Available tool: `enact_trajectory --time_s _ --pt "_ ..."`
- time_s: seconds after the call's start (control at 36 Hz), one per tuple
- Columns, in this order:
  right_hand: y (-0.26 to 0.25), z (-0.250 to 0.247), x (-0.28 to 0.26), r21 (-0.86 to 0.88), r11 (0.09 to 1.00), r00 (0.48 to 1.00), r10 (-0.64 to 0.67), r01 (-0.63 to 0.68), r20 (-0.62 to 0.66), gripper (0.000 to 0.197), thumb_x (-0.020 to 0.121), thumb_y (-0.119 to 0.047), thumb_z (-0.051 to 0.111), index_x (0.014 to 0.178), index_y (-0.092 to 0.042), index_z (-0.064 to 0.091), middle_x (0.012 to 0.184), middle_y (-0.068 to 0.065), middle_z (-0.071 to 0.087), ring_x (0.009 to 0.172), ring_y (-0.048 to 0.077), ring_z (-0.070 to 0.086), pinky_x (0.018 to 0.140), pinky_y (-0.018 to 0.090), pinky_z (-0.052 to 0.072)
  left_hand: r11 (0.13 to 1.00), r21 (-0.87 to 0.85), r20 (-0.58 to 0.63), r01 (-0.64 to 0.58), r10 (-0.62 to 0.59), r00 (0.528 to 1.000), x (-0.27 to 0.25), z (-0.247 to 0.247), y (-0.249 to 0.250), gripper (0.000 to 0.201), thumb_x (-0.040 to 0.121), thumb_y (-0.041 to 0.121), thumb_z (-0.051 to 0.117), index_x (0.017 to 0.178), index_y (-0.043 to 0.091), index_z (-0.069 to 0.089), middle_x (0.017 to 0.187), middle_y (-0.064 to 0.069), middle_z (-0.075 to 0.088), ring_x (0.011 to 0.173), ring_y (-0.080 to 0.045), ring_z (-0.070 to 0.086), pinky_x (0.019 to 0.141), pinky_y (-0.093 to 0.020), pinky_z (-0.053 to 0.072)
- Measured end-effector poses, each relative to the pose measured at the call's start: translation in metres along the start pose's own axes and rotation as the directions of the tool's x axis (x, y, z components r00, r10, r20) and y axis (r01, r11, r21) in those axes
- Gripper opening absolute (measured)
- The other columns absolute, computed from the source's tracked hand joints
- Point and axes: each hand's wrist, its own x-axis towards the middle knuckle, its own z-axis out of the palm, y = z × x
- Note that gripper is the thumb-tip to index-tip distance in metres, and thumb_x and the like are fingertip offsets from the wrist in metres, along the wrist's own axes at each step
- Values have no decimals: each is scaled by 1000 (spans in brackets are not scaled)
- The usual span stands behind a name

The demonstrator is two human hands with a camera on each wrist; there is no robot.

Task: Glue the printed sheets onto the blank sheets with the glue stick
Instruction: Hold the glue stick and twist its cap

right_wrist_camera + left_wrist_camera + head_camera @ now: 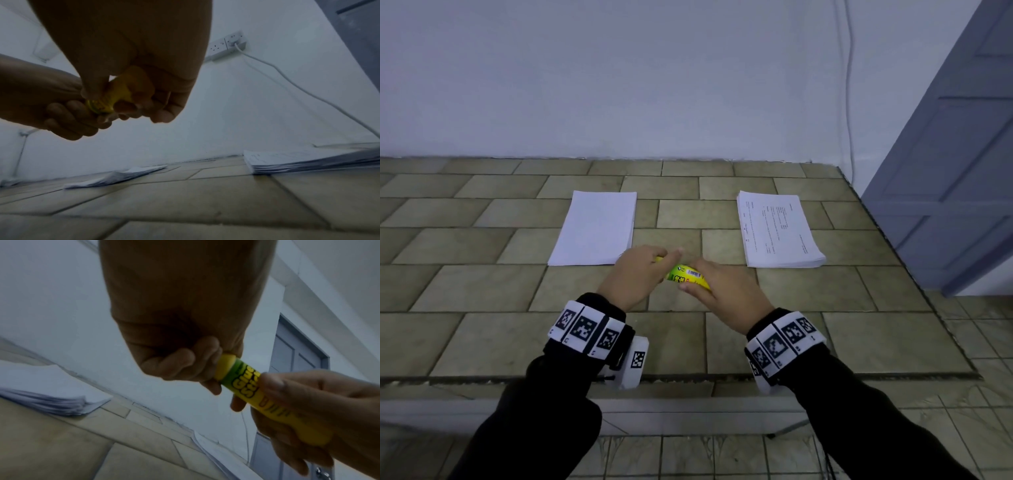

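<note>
Both hands hold the glue stick [688,276] above the table [482,291], the left hand [635,275] curled on its cap, the right hand [726,294] wrapped round its body, so both paper piles beyond it wait unglued.

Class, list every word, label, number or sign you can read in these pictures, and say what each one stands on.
"Glue Stick": on the glue stick held by the left hand and the right hand.
Barcode label and other print on the tube: too blurred to read.
Text on the printed sheets: too small to read.
Square coded markers on the wristbands: patterns, no words.
Blank sheets: no text.
</note>
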Motion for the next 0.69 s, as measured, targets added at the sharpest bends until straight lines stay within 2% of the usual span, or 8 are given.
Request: enact_trajectory --time_s 0.17,0.25,0.31,0.36,0.44,0.53,0.58,0.69 --pt "7 -9 5 333 942 987 -2 -51 158 35 100 -41 46 113 -11 58 72 -2 57 65 17 55 64 35 43 967 35 -125 -254 256 958 -4 1 -11 43 84 65 41 65 27 51 52 5 44 53 -10 44 53 -21 31" --pt "9 -15 8 570 808 967 -1 -148 253 33 102 -34 45 106 -5 60 62 -7 48 56 9 46 58 25 42 899 142 -195 -414 435 879 -5 -1 -13 54 91 62 43 74 14 60 58 10 47 60 -12 46 53 -21 32" --pt "10 -17 8 610 773 963 7 -177 270 33 102 -31 45 105 -2 60 63 -3 47 56 10 45 57 23 42 890 159 -203 -427 453 868 -3 -2 -11 51 93 57 43 74 12 60 58 10 46 59 -14 45 52 -22 30" --pt "9 -15 5 536 836 981 16 -120 195 33 101 -35 47 103 -4 61 65 -2 51 59 13 49 60 32 46 935 89 -160 -344 355 921 -2 -2 -6 45 92 55 41 65 21 52 51 8 40 53 -14 41 50 -21 28" --pt "6 -9 0 120 993 998 -8 1 61 38 98 -46 47 108 -11 57 84 5 62 74 21 59 67 42 48 994 27 -21 -108 108 994 1 -3 -1 56 98 54 43 54 20 45 49 5 42 49 -10 40 54 -29 31" --pt "5 0 -3 -224 972 997 -75 69 -18 54 96 -58 32 119 -14 53 97 7 66 79 25 63 63 39 48 999 -8 59 44 -43 997 0 -4 -1 62 101 49 43 51 13 50 47 3 47 41 -7 42 55 -30 35" --pt "5 3 -5 -264 960 993 -109 92 -53 62 93 -62 22 116 -13 53 93 7 67 75 27 63 59 39 47 998 -60 53 30 -27 998 -1 -3 -2 59 101 44 47 53 10 49 45 4 43 41 -8 38 55 -30 35" --pt "4 -4 -2 4 999 999 -37 37 0 41 99 -49 39 108 -12 54 81 2 59 70 21 56 60 36 40 985 -48 -57 -163 161 985 -4 -1 -9 54 96 51 44 60 11 47 47 4 43 47 -11 45 52 -21 31"
